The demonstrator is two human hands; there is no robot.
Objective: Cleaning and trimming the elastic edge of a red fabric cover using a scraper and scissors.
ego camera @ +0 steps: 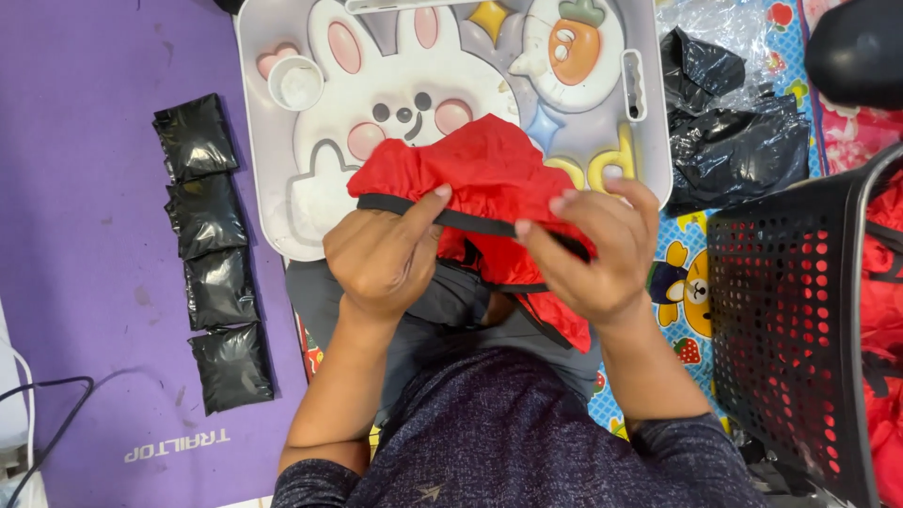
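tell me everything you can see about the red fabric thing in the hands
The red fabric piece looks like thin, crinkly, slightly shiny cloth, bunched up and folded. A black band runs along its near edge, and a black strap hangs below. The left hand pinches the band with the thumb on top; the right hand grips the right side, fingers spread over the cloth. It is held above the person's lap, its far part over the near edge of the white rabbit-pattern tray.

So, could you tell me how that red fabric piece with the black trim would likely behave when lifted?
The thin red fabric piece with black trim bunches and drapes between the left hand and right hand, so it is probably floppy. It looks light, and its slight sheen suggests it may be somewhat slippery.
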